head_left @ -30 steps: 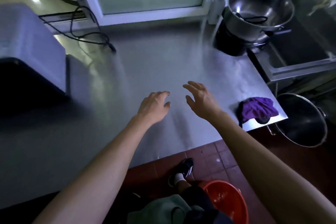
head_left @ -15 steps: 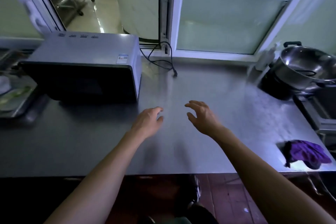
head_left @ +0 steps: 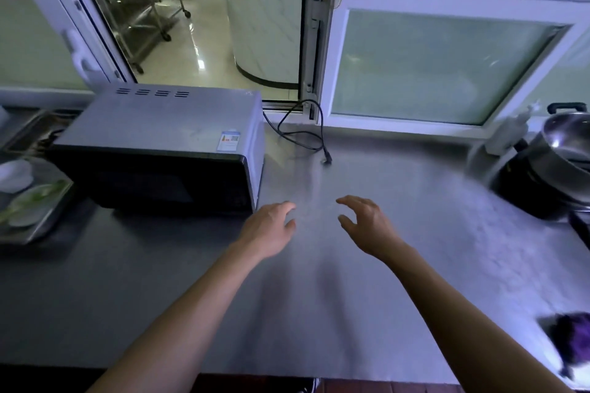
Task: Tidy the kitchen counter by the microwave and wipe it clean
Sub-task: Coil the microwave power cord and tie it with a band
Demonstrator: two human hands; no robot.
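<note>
A steel counter (head_left: 399, 233) under two windows bears one microwave (head_left: 166, 143) at back left, one loose black cord (head_left: 306, 134) beside it, one purple cloth (head_left: 571, 338) at the near right edge, while one left hand (head_left: 268, 230) and one right hand (head_left: 367, 223) hover mid-counter, fingers relaxed, holding nothing.

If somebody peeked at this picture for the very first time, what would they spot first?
Probably the two bare hands in the middle, the left hand and the right hand, both holding nothing above the shiny steel counter. Next comes the big grey microwave at the back left, with its black cord lying loose beside it. A purple cloth sits crumpled at the counter's near right corner.
</note>
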